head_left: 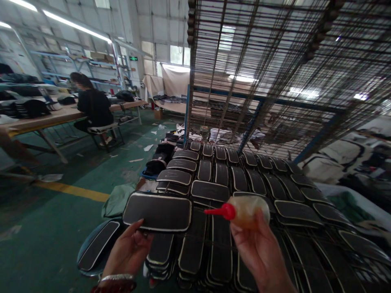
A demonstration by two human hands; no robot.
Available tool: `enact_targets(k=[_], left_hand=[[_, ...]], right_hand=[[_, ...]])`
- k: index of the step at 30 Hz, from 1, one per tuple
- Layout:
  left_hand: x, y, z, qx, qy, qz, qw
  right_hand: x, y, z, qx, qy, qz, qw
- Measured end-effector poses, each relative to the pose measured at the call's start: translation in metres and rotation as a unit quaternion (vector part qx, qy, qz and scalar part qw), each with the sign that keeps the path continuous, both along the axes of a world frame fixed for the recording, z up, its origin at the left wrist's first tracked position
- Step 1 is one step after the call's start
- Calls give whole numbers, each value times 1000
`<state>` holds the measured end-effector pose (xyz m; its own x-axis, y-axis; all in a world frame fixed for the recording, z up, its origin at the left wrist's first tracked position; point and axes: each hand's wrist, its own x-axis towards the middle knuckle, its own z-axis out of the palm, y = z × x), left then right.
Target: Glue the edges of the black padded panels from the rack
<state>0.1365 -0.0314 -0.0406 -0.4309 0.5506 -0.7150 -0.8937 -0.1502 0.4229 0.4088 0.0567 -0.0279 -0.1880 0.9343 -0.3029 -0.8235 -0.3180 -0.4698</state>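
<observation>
Our left hand (pixel 130 246), thumb on the face and fingers behind, grips a cream-edged black panel (pixel 157 209) by its lower edge, left of center in the frame; a silver-colored bracelet (pixel 117 277) circles the wrist. Our right hand (pixel 256 248), right of center, is wrapped around a translucent squeeze bottle (pixel 249 205) tipped on its side, amber liquid within, its red nozzle (pixel 221 211) pointing left toward the panel, tip just beside the right edge and apart from it. Below and behind our hands, piles of similar bordered panels (pixel 209 190) spread across the center and lower right. At lower left, another panel (pixel 99 246) lies aslant near a green cloth (pixel 119 199). A wire-mesh rack (pixel 259 53) with blue bars (pixel 252 124) slants over the upper right. At upper left, a co-worker in dark clothing (pixel 94 106) sits on a stool (pixel 104 128) at a long worktable (pixel 61 116), beyond a green floor (pixel 73 167) crossed by a yellow stripe (pixel 73 191).
</observation>
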Motion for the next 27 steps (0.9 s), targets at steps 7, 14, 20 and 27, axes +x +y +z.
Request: enact_targets(k=[7, 14, 20, 27], left_hand=[[11, 5, -3, 10, -1, 6, 1000], [42, 33, 5, 59, -32, 8, 998], [81, 46, 6, 58, -75, -83, 992], [107, 34, 2, 96, -91, -257, 958]], right_hand=[[38, 32, 67, 162, 5, -194, 968], [3, -26, -14, 72, 38, -16, 997], [-43, -57, -56, 79, 98, 116, 985], [-51, -54, -57, 96, 93, 87, 987]])
